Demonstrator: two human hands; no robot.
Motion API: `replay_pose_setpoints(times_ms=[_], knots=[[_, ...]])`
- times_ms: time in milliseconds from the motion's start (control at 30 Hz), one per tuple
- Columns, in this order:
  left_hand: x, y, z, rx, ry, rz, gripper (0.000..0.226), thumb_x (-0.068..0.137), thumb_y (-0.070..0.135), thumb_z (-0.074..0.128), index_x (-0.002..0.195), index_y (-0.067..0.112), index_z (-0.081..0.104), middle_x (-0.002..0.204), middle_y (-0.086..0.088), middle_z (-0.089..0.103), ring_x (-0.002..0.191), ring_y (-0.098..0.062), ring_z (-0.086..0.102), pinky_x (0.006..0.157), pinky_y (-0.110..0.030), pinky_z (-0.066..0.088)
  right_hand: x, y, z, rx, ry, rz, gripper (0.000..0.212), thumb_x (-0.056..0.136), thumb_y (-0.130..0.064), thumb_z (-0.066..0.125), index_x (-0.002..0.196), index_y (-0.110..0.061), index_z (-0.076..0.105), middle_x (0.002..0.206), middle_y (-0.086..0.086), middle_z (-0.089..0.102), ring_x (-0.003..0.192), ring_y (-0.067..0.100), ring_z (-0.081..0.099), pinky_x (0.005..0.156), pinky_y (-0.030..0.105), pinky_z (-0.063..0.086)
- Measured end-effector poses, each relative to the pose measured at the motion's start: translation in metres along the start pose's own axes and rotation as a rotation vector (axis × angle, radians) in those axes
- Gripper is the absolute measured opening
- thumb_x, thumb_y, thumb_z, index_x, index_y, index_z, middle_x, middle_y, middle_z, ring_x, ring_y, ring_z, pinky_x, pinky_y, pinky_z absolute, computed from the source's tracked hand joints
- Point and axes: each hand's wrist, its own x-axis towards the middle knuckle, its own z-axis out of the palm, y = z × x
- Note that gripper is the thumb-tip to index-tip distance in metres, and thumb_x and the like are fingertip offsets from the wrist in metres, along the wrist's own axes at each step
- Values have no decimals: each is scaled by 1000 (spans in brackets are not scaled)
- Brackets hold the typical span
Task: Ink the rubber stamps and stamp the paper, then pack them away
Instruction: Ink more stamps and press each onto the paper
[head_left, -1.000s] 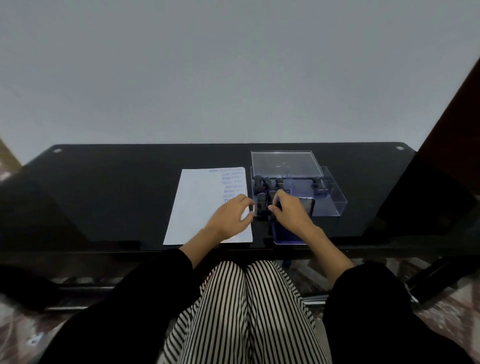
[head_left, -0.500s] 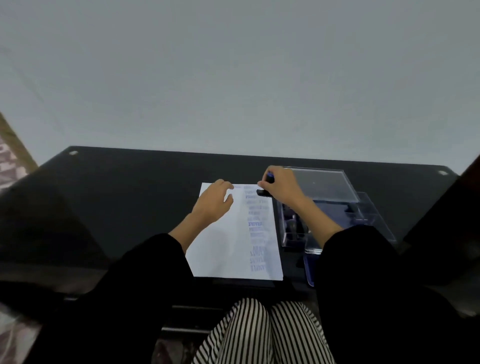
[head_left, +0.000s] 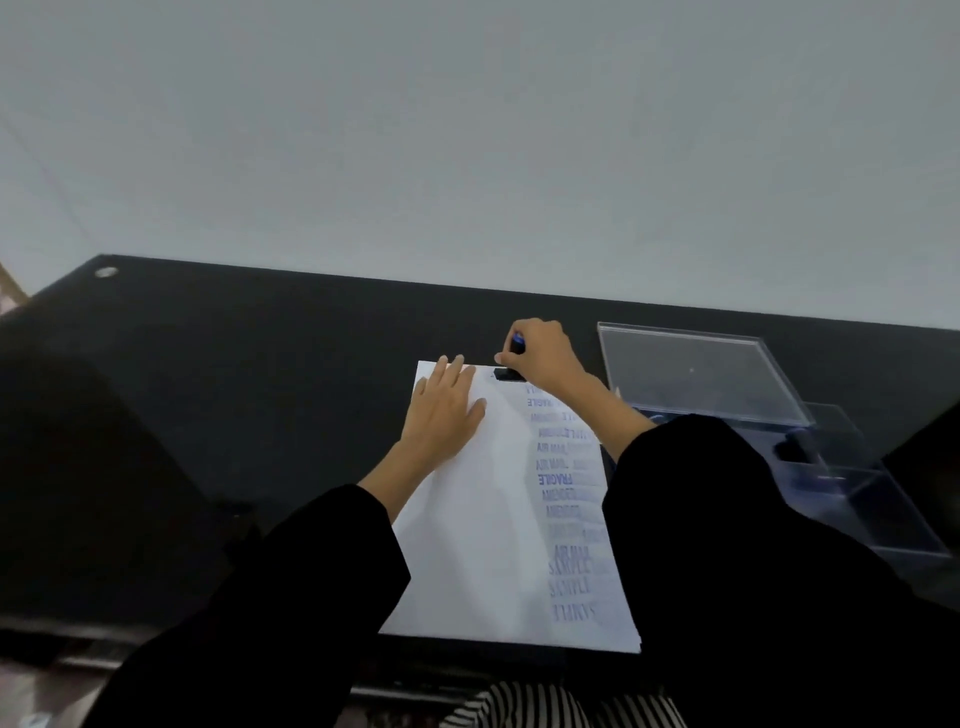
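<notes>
The right hand (head_left: 540, 358) curls its fingers around a black rubber stamp (head_left: 508, 373), pressing it onto the white paper sheet (head_left: 498, 519); the left hand (head_left: 447, 415) lies flat, fingers straight, on the sheet.

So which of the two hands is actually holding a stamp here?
The right hand: its fingers curl round the blue-handled stamp, set at the far edge of the paper. The left hand lies flat on it, holding nothing.
</notes>
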Motion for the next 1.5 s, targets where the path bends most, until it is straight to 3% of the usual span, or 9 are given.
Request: replay_pose_setpoints(times_ms=[233, 733, 967, 1333, 1500], knots=[[-3, -9, 16, 25, -59, -7, 58, 100, 42, 25, 149, 14, 12, 159, -3, 6, 147, -20, 2, 119, -39, 3, 13, 4, 16, -79, -12, 12, 18, 87, -18, 64, 96, -2, 63, 101, 14, 66, 91, 25, 63, 78, 28, 48], [-6, -7, 13, 39, -49, -4, 57, 100, 42, 23, 149, 14, 13, 159, -4, 8, 147, -20, 2, 119, -38, 3, 7, 2, 29, -218, 15, -13, 16, 90, -15, 60, 97, -1, 61, 99, 15, 65, 90, 29, 63, 78, 34, 50], [-9, -6, 13, 33, -34, 0, 57, 100, 40, 23, 149, 13, 13, 158, -4, 8, 147, -21, 3, 119, -38, 3, 10, -1, 30, -275, 23, -11, 21, 94, -20, 55, 99, -1, 60, 82, 8, 50, 74, 18, 49, 68, 25, 40], [-8, -9, 18, 24, -5, 5, 57, 100, 41, 23, 149, 13, 15, 158, -4, 9, 147, -21, 4, 119, -38, 3, 10, 5, 42, -201, 76, -14, 15, 93, -13, 53, 83, -9, 43, 82, 7, 50, 73, 17, 47, 67, 24, 38], [-6, -9, 19, 29, -13, -1, 58, 100, 42, 22, 150, 14, 13, 159, -4, 8, 147, -21, 3, 119, -38, 2, 15, 4, 41, -145, 65, -2, 25, 89, -6, 57, 70, -11, 41, 77, 8, 53, 70, 17, 51, 53, 18, 35]])
